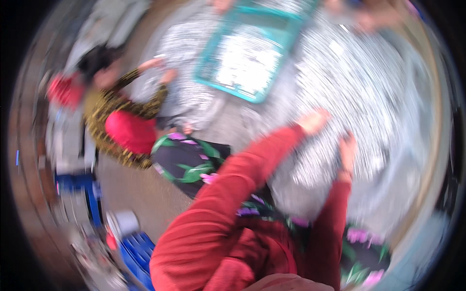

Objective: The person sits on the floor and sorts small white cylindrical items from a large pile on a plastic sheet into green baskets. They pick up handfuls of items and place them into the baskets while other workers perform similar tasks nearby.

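Both of my arms, in red sleeves, reach forward over a wide heap of small silvery pieces [349, 87], too blurred to name, spread on a pale sheet. At the heap's near left side, my left hand [314, 121] is over or touching the pieces, its fingers smeared by motion. Lower and farther right, my right hand [347, 150] is also at the pieces, with its fingers too blurred to read. Beyond my left hand, a teal plastic basket [258, 98] holds a bright mass of similar pieces.
To the left, a person in a patterned top [124, 106] reaches over another part of the silvery heap. Other people's hands [369, 19] show at the top edge. A white bucket [124, 222] and a blue plastic stool or crate [138, 254] stand at lower left.
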`<move>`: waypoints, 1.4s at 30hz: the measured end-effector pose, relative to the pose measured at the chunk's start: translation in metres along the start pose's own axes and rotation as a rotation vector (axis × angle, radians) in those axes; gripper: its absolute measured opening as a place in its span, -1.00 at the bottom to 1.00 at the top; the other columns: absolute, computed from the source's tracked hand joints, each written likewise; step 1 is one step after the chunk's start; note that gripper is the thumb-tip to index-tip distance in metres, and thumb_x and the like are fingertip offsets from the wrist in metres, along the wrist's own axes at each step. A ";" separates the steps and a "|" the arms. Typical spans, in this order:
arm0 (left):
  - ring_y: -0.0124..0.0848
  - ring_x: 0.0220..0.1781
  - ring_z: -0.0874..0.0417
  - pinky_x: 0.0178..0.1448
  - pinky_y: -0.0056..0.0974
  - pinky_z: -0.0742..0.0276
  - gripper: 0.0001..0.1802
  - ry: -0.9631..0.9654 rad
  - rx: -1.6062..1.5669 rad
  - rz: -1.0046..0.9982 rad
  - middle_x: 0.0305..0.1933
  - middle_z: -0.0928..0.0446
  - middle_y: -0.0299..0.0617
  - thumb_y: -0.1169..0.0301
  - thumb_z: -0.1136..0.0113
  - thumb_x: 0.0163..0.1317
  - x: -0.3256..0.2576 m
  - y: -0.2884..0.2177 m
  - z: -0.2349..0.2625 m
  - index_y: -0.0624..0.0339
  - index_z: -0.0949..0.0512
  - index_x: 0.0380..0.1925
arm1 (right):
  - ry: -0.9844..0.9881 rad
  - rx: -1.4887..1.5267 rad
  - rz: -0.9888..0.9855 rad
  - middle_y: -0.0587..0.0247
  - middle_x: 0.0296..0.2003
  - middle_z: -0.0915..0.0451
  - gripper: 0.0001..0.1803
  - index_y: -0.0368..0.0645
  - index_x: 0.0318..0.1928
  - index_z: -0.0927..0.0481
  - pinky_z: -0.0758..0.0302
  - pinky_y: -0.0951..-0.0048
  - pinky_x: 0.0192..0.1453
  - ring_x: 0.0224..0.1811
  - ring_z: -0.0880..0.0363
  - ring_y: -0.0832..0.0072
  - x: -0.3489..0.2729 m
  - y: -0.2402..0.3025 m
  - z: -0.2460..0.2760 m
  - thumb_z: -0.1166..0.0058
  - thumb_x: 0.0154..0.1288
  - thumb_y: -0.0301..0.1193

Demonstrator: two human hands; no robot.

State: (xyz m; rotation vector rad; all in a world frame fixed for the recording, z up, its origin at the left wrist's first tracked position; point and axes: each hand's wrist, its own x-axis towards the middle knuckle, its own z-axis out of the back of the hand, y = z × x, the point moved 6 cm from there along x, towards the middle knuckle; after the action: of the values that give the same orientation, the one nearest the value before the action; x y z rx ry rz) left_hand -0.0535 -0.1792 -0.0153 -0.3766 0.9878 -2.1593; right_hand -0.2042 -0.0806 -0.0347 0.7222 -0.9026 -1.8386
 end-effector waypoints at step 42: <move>-0.20 -0.36 -0.58 -0.20 -0.18 -0.42 -0.78 -0.134 -0.071 0.299 -0.43 -0.56 -0.03 0.27 -0.14 0.00 -0.086 -0.002 -0.024 0.01 -0.59 -0.31 | 0.153 1.086 -0.542 0.12 0.19 -0.11 -0.28 0.03 0.32 0.15 -0.56 0.14 -0.16 -0.22 -0.48 0.15 -0.098 -0.009 0.034 0.12 0.21 -0.48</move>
State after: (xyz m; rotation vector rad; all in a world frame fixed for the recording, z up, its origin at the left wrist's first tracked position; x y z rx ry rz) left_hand -0.0066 -0.1038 -0.0266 -0.3767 0.9800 -1.8110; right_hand -0.1970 0.0206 -0.0131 1.8854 -1.7318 -1.5767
